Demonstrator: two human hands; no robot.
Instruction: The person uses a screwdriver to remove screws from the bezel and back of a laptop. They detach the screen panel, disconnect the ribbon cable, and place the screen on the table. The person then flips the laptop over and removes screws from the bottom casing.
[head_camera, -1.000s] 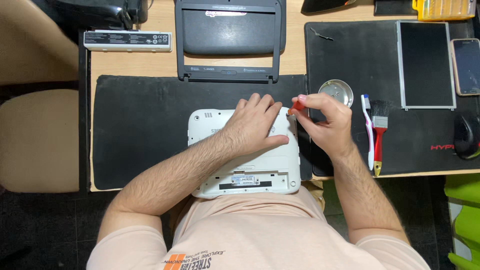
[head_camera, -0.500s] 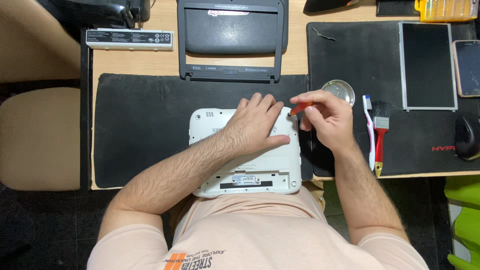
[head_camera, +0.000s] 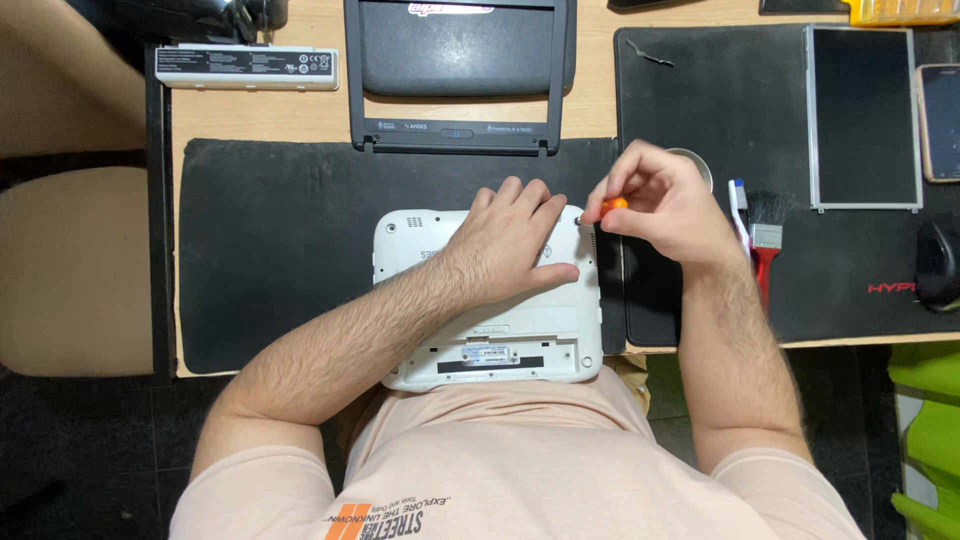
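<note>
On the black mat (head_camera: 270, 260), one white netbook (head_camera: 490, 335) lies underside up. Left hand (head_camera: 510, 245) is flat on it, fingers apart; right hand (head_camera: 660, 205) pinches one orange screwdriver (head_camera: 610, 206) at its top right corner. One battery (head_camera: 247, 68), one bezel (head_camera: 460, 75) and one panel (head_camera: 862, 117) already lie removed; base cover still fitted.

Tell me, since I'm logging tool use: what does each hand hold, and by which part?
The right hand pinches a small screwdriver by its orange handle. The left hand grips nothing; it rests flat on the white laptop base.
</note>
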